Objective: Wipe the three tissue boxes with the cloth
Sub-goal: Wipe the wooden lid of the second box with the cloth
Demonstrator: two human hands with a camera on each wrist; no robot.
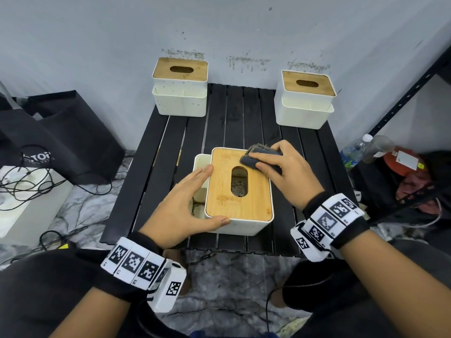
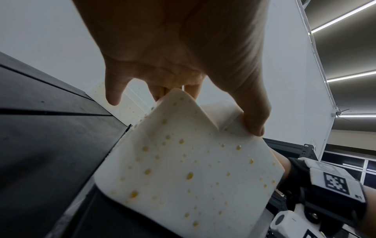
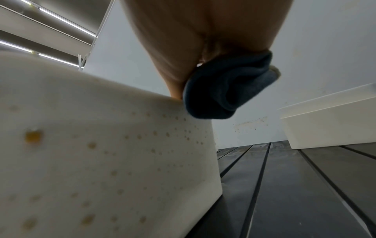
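On the black slatted counter (image 1: 234, 113) stood three tissue boxes, two at the back and the near box (image 1: 240, 191), seemingly light and rigid, best steadied by its sides, as the left hand (image 1: 185, 203) did with straight fingers, while the right hand (image 1: 285, 172) pressed one soft bunched cloth (image 1: 256, 157) on its lid.

Matt wooden lid (image 1: 219, 191), white plastic box (image 2: 193, 169), soft cloth (image 3: 230, 90)

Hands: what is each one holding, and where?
Right hand grips the folded cloth from above. Left hand braces the near box at its left edge.
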